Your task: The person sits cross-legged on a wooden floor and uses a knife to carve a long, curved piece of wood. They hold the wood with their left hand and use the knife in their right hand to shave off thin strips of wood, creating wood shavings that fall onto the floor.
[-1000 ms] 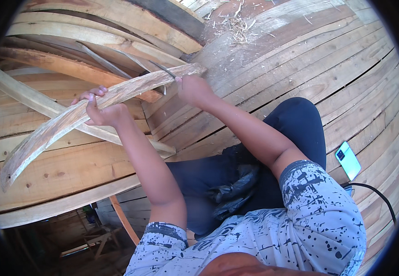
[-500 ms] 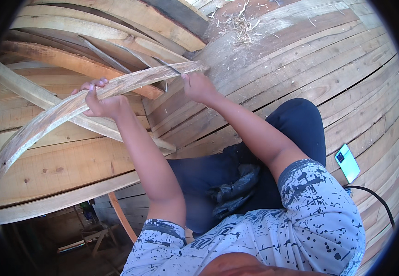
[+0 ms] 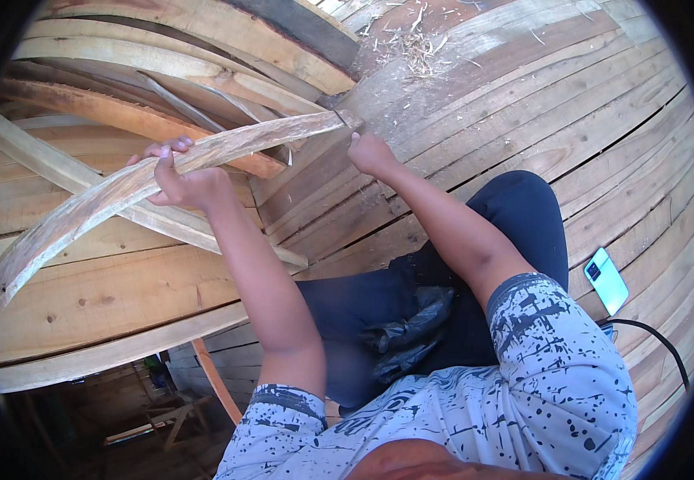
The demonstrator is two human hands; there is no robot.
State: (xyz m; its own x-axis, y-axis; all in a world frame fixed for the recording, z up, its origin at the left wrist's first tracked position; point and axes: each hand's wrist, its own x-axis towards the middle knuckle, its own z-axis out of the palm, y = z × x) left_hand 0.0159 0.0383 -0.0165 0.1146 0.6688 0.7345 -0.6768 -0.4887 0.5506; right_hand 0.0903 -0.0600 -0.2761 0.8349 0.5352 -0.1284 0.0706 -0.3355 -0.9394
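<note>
A long, pale, roughly trimmed wooden slat [image 3: 91, 196] slants from the lower left up to the far middle. My left hand [image 3: 183, 180] grips it near its middle, thumb on the near side and fingertips over the far edge. My right hand [image 3: 372, 154] is closed beside the slat's far end. From its fist a thin dark knife blade [image 3: 342, 119] reaches across the slat near the tip; the handle is hidden in the fingers. Part of the slat's surface looks freshly cut, with brownish streaks.
Curved wooden boards [image 3: 147, 48] and an orange-brown beam [image 3: 107, 104] stand at the far left. Wood shavings [image 3: 420, 52] litter the plank floor [image 3: 475, 136]. A phone [image 3: 606, 281] lies at the right by a black cable [image 3: 659, 344]. A dark opening [image 3: 83, 432] shows at lower left.
My right hand has slid the blade outward to the right along the slat toward its far end. My left hand keeps its grip, and the slat has shifted slightly.
</note>
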